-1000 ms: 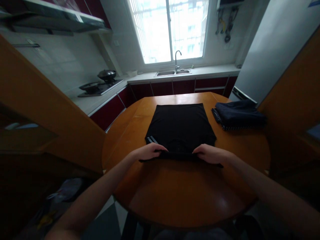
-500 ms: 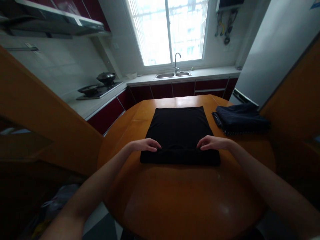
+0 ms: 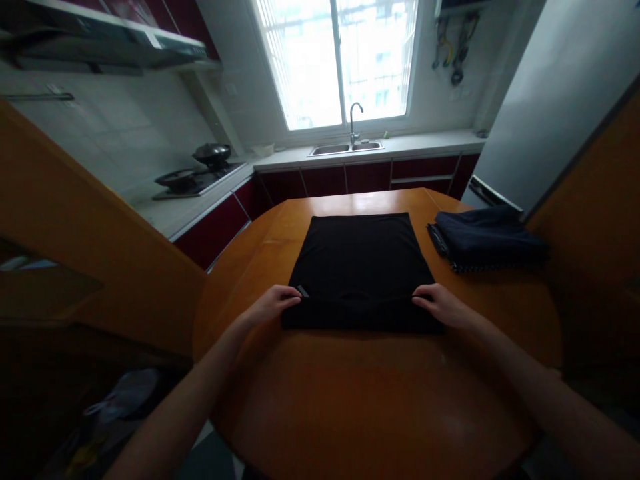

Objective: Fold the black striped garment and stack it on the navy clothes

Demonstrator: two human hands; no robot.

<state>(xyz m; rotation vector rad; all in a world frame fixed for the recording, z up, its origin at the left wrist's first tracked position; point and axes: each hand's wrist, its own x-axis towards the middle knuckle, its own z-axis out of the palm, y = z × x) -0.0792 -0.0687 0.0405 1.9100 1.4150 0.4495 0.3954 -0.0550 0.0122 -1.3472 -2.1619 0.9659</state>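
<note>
A black folded garment (image 3: 363,257) lies flat on the wooden table, its near part turned back in a band. My left hand (image 3: 274,303) pinches the band's upper edge at the left side, thumb and fingers together. Beside those fingertips a small grey tag (image 3: 303,291) shows on the cloth. At the right side my right hand (image 3: 440,303) pinches the same edge between thumb and fingers. The garment's near edge rests on the table below both hands.
The round-ended wooden table (image 3: 370,393) carries a stack of folded dark blue cloth (image 3: 490,240) at the right. Beyond it are a counter with a sink (image 3: 333,150) and a stove with a lidded pan (image 3: 213,155). A fridge (image 3: 555,100) stands at the right.
My hands have moved apart, left hand leftward and right hand rightward, along the turned-back edge to its sides. The grey tag now shows by my left fingers.
</note>
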